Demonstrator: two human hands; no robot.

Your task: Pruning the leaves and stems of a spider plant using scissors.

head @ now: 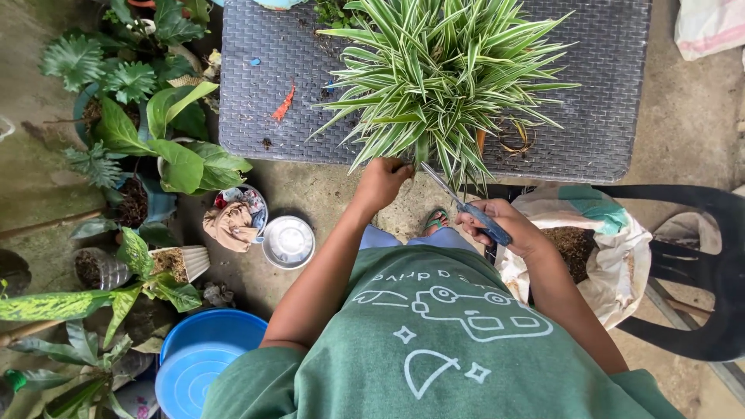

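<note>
A bushy spider plant point(442, 74) with green and white striped leaves stands on a dark woven table point(256, 93). My left hand point(382, 183) pinches a leaf at the plant's lower front edge. My right hand point(497, 225) grips a pair of blue-handled scissors point(466, 208), whose blades point up and left toward the held leaf. The plant's pot is mostly hidden under the foliage.
A white sack of soil point(586, 248) sits on a black plastic chair point(698, 271) at right. Potted plants point(147, 116) crowd the left side. On the concrete floor lie a metal bowl point(288, 242), a small tub of rags point(237, 217) and a blue basin point(198, 368).
</note>
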